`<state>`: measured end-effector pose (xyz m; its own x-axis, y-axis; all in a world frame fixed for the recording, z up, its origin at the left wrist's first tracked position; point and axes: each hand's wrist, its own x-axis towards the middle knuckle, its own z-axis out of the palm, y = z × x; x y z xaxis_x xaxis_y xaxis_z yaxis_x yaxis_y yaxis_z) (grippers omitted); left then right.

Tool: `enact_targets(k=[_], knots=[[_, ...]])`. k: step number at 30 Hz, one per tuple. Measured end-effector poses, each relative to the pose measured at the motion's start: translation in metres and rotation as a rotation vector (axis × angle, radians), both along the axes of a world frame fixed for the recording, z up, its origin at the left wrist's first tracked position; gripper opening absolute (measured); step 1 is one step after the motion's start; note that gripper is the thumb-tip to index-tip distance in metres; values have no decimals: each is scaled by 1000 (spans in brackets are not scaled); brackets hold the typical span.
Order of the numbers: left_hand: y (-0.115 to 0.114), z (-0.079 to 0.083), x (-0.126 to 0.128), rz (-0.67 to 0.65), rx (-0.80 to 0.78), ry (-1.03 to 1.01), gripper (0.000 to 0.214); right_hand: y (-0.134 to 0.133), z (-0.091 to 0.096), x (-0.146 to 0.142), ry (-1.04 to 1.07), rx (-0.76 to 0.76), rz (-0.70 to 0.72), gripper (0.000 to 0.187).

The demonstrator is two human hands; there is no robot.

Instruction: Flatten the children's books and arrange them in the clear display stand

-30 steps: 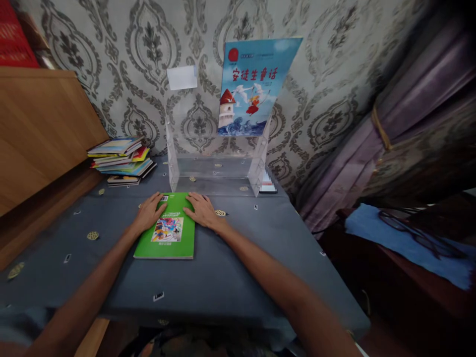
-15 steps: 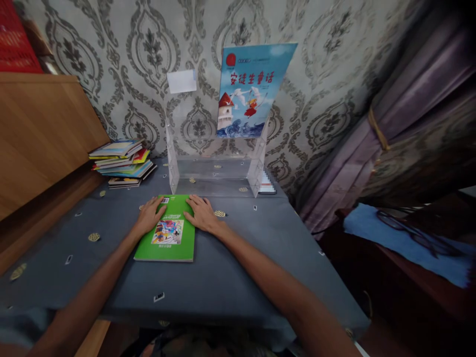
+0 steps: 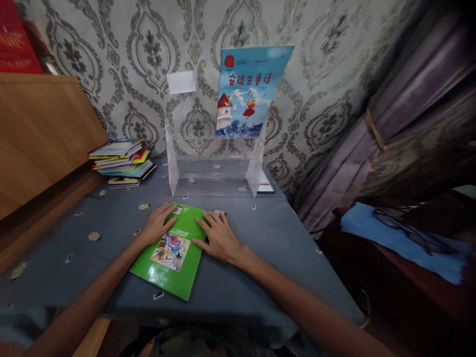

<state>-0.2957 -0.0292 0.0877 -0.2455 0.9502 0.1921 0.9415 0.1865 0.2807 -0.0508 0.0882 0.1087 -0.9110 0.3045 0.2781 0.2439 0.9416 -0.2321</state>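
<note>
A thin green book (image 3: 171, 253) with a colourful picture on its cover lies flat on the grey tablecloth (image 3: 260, 238), turned a little clockwise. My left hand (image 3: 156, 227) rests flat on its upper left corner, fingers stretched out. My right hand (image 3: 217, 236) lies flat on its upper right edge, fingers spread. Behind the book stands a clear acrylic book stand (image 3: 213, 168), and a blue picture book (image 3: 248, 91) leans upright on its top tier against the wall.
A stack of several colourful books (image 3: 121, 161) lies at the back left beside a wooden panel (image 3: 37, 134). A purple curtain (image 3: 390, 114) hangs at the right. Beyond the table's right edge is a blue cloth (image 3: 401, 240).
Both hands have slid the green book toward me and turned it slightly clockwise. The stand and the other books have not moved.
</note>
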Motion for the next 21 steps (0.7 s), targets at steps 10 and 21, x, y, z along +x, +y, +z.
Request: enact_targets(k=[10,21], knots=[[27,28,35,-435,-111,36,54,-52,-7,75,46,140,-65,66],[36,19,59,-365,45,324,43,-75,-10,96,48,5,31,54]])
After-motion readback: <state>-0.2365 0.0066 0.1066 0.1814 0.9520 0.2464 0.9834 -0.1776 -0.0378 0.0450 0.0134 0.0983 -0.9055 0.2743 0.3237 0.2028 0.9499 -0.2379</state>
